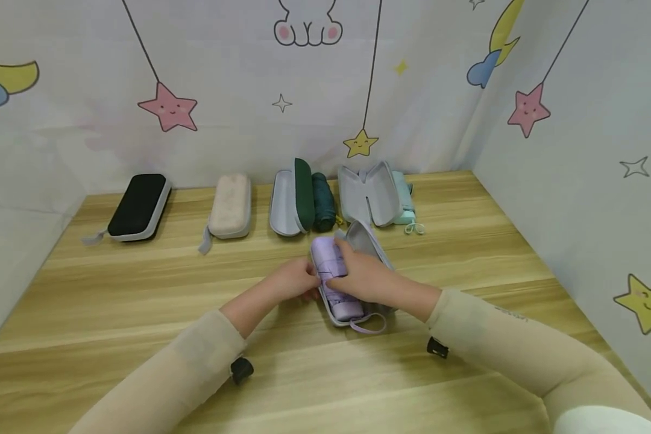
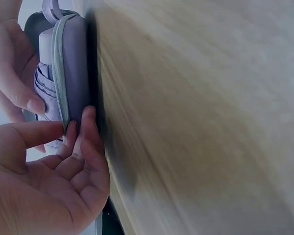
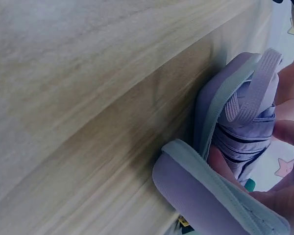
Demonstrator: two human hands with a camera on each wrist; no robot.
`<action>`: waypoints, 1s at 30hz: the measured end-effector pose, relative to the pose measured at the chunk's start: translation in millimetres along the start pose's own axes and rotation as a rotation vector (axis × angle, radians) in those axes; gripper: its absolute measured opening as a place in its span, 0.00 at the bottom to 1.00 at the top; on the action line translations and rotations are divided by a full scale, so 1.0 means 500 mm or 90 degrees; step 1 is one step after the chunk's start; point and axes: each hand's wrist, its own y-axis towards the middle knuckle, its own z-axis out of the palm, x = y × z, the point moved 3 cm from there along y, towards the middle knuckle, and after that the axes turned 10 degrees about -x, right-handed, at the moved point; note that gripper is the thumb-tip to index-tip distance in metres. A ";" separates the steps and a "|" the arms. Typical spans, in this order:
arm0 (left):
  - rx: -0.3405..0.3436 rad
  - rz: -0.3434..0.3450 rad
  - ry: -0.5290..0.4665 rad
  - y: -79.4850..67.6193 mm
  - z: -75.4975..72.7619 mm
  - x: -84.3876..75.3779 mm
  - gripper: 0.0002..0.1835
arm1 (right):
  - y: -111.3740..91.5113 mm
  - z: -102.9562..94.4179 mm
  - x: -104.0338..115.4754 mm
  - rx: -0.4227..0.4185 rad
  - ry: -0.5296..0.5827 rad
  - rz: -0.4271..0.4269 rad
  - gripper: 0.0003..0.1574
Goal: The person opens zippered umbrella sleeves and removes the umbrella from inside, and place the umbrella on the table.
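A lilac zip case [image 2: 76,63] lies open on the table, its lid folded out to the right. In one half sits a folded purple umbrella [image 1: 330,252] with a wrist strap [image 1: 370,325] hanging over the near end. My right hand [image 1: 367,278] grips the umbrella from above, thumb on one side and fingers reaching down between it and the lid. At the case's left edge my left hand [image 1: 293,280] pinches the zipped rim between thumb and fingers, as the left wrist view shows.
Along the back stand a closed black case [image 1: 138,208], a closed beige case [image 1: 231,205], an open green case [image 1: 304,196] beside a dark green umbrella [image 1: 323,202], and an open grey-lined case [image 1: 385,193] beside a mint umbrella [image 1: 404,196]. A printed curtain [image 1: 239,144] rises behind.
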 end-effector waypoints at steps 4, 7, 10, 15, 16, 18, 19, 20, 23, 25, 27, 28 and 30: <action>-0.009 0.012 -0.003 -0.001 0.000 0.003 0.08 | 0.002 0.000 0.006 -0.012 0.019 0.003 0.65; -0.015 0.014 -0.008 0.001 0.001 0.005 0.09 | 0.004 0.001 0.008 -0.008 0.029 0.012 0.67; -0.017 0.011 -0.009 0.002 0.004 0.008 0.09 | 0.003 0.002 0.011 -0.003 0.030 0.019 0.67; -0.023 0.010 -0.004 -0.001 0.006 0.008 0.09 | -0.001 0.006 0.015 0.007 0.008 0.039 0.63; -0.023 0.011 -0.003 -0.003 0.006 0.007 0.09 | -0.001 0.006 0.015 0.008 0.004 0.043 0.62; -0.027 0.013 -0.003 -0.005 0.005 0.004 0.09 | 0.001 0.007 0.014 0.009 0.004 0.047 0.61; -0.029 0.015 -0.004 -0.006 0.006 0.004 0.10 | 0.002 0.008 0.013 0.009 0.007 0.047 0.61; -0.033 0.018 0.000 -0.006 0.006 0.003 0.10 | 0.003 0.008 0.013 0.009 0.013 0.047 0.60; -0.041 0.022 0.011 -0.006 0.007 0.002 0.10 | 0.005 0.006 0.009 0.005 0.019 0.039 0.60; -0.045 0.027 0.021 -0.007 0.008 0.000 0.10 | 0.007 0.003 0.007 0.005 0.016 0.031 0.56; -0.047 0.030 0.032 -0.008 0.007 -0.002 0.10 | 0.009 0.000 0.005 0.007 0.004 0.024 0.52; -0.049 0.032 0.037 -0.008 0.006 -0.005 0.10 | 0.010 -0.001 0.005 0.010 -0.003 0.021 0.51; -0.051 0.035 0.046 -0.009 0.005 -0.009 0.10 | 0.012 -0.003 0.006 0.019 -0.014 0.017 0.51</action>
